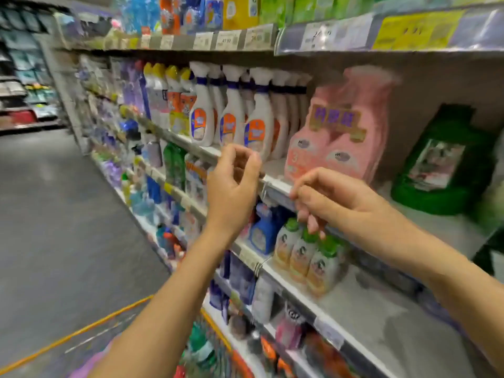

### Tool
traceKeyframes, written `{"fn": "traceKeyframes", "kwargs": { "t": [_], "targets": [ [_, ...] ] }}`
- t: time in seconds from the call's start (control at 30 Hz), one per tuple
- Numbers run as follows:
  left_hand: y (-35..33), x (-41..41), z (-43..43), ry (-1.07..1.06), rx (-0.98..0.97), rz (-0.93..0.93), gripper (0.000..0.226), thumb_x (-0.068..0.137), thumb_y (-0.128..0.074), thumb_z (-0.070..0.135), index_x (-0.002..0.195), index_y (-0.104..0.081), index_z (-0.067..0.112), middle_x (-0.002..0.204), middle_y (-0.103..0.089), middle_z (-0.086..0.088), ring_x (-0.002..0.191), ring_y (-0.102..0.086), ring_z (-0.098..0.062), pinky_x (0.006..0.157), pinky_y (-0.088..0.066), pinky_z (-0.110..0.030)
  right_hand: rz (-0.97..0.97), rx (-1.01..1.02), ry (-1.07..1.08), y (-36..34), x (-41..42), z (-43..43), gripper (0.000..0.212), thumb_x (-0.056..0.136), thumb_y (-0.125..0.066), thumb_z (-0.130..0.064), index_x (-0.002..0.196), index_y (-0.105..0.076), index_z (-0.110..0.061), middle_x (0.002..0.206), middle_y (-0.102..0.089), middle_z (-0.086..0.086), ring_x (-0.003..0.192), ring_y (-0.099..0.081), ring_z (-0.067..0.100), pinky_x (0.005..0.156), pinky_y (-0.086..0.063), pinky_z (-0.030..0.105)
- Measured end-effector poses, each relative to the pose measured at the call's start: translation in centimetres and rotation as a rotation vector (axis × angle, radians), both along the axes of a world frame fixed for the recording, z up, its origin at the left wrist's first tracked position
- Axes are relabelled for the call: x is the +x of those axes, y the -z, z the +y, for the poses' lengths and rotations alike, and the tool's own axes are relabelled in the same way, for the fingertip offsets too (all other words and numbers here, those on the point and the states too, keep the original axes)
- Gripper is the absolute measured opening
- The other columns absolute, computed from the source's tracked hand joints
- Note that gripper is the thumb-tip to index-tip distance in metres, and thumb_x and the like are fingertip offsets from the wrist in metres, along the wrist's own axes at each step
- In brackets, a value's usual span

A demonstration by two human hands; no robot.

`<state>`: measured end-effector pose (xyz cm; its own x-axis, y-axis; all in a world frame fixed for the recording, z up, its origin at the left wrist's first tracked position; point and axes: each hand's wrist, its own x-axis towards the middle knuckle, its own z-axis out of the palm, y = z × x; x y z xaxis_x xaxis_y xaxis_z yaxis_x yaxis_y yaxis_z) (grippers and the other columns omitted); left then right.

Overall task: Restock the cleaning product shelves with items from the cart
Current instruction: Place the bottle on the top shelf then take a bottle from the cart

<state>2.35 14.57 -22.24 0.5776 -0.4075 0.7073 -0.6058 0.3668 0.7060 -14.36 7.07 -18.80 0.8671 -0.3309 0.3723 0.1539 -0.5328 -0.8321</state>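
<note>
Both my hands are raised at the front edge of the middle shelf (275,184). My left hand (234,184) hovers just in front of the white spray bottles (231,118), its fingers loosely curled with nothing visible in them. My right hand (324,197) has its fingers curled over the shelf's price rail (275,196), thumb below it, under the pink refill packs (335,137). The cart's orange rim (81,334) shows at the bottom left, with a green-topped bottle (200,347) and other blurred items inside.
A green bag (441,165) stands right of the pink packs, with bare shelf around it. Green-capped bottles (302,257) and a blue bottle (261,230) fill the shelf below. The grey aisle floor (54,214) stretches away to the left.
</note>
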Motion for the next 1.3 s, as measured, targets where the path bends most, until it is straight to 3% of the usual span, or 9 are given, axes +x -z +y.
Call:
{"fn": "traceKeyframes", "kwargs": {
  "t": [0.13, 0.3, 0.5, 0.6, 0.67, 0.77, 0.87, 1.07, 1.3],
  "targets": [
    [10.7, -1.7, 8.3, -0.183, 0.272, 0.18, 0.023, 0.085, -0.053, 0.042, 0.073, -0.054, 0.023, 0.067, -0.061, -0.006, 0.064, -0.058, -0.027, 0.065, -0.048, -0.038, 0.179, 0.281, -0.058, 10.3, -1.2, 3.0, 0.031, 0.088, -0.056, -0.03, 0.099, -0.058, -0.001, 0.07, -0.059, -0.002, 0.057, -0.052, 0.006, 0.053, -0.044, 0.019],
    [21.1, -2.2, 17.7, -0.346, 0.527, 0.426, 0.023, 0.09, -0.059, 0.025, 0.068, -0.05, 0.024, 0.061, -0.053, 0.006, 0.056, -0.048, 0.001, 0.06, -0.04, -0.02, 0.445, 0.415, -0.079, 21.7, 0.6, 7.1, 0.012, 0.084, -0.066, -0.014, 0.093, -0.059, -0.011, 0.083, -0.054, 0.012, 0.07, -0.051, 0.017, 0.055, -0.047, 0.018],
    [29.0, -0.6, 22.6, -0.421, 0.75, 0.588, 0.014, 0.092, -0.059, 0.011, 0.083, -0.059, 0.021, 0.074, -0.058, 0.007, 0.061, -0.051, 0.002, 0.061, -0.041, -0.014, 0.788, 0.483, 0.007, 32.2, 6.2, 10.0, 0.022, 0.089, -0.066, -0.011, 0.106, -0.053, -0.012, 0.092, -0.053, 0.009, 0.073, -0.053, 0.017, 0.063, -0.052, 0.028],
    [31.4, 1.5, 23.2, -0.419, 0.832, 0.61, 0.014, 0.093, -0.06, 0.014, 0.106, -0.061, 0.016, 0.094, -0.061, 0.007, 0.076, -0.055, 0.003, 0.065, -0.042, -0.007, 0.861, 0.319, 0.052, 36.1, 10.5, 10.3, 0.039, 0.088, -0.069, -0.02, 0.121, -0.05, -0.011, 0.111, -0.053, 0.007, 0.091, -0.056, 0.022, 0.084, -0.052, 0.042],
    [32.6, 2.8, 23.4, -0.4, 0.89, 0.602, 0.022, 0.092, -0.062, 0.016, 0.114, -0.059, 0.015, 0.104, -0.061, 0.005, 0.081, -0.055, 0.003, 0.068, -0.042, -0.005, 0.884, 0.208, 0.084, 38.3, 13.5, 10.4, 0.047, 0.086, -0.071, -0.019, 0.126, -0.049, -0.007, 0.113, -0.052, 0.005, 0.098, -0.054, 0.021, 0.085, -0.046, 0.036],
    [34.6, 4.5, 23.7, -0.339, 0.974, 0.605, 0.029, 0.09, -0.064, 0.019, 0.118, -0.057, 0.017, 0.114, -0.061, 0.002, 0.096, -0.058, -0.008, 0.086, -0.05, -0.025, 0.874, 0.048, 0.079, 42.1, 17.9, 10.0, 0.052, 0.076, -0.078, -0.023, 0.117, -0.054, -0.003, 0.111, -0.059, 0.012, 0.103, -0.058, 0.03, 0.078, -0.042, 0.032],
    [36.4, 5.9, 24.1, -0.321, 1.02, 0.653, 0.027, 0.09, -0.065, 0.021, 0.116, -0.057, 0.018, 0.111, -0.062, 0.004, 0.095, -0.06, -0.009, 0.089, -0.051, -0.035, 0.924, -0.091, 0.075, 46.2, 21.2, 9.0, 0.064, 0.064, -0.071, -0.039, 0.113, -0.056, -0.001, 0.112, -0.055, 0.019, 0.108, -0.053, 0.033, 0.081, -0.038, 0.031],
    [38.8, 8.4, 24.0, -0.342, 1.082, 0.648, 0.022, 0.09, -0.063, 0.022, 0.111, -0.059, 0.02, 0.098, -0.062, 0.009, 0.093, -0.06, -0.011, 0.083, -0.051, -0.032, 1.012, -0.148, 0.125, 48.5, 24.9, 9.0, 0.059, 0.08, -0.074, -0.021, 0.123, -0.043, 0.003, 0.122, -0.05, 0.026, 0.112, -0.054, 0.041, 0.085, -0.044, 0.04],
    [41.0, 9.3, 23.4, -0.329, 1.092, 0.671, 0.018, 0.09, -0.063, 0.024, 0.108, -0.061, 0.024, 0.097, -0.065, 0.011, 0.091, -0.062, -0.009, 0.084, -0.052, -0.035, 1.163, -0.422, 0.258, 48.8, 26.5, 9.6, 0.061, 0.087, -0.069, -0.035, 0.126, -0.038, 0.0, 0.125, -0.058, 0.023, 0.114, -0.058, 0.041, 0.086, -0.048, 0.045]
  ]
}}
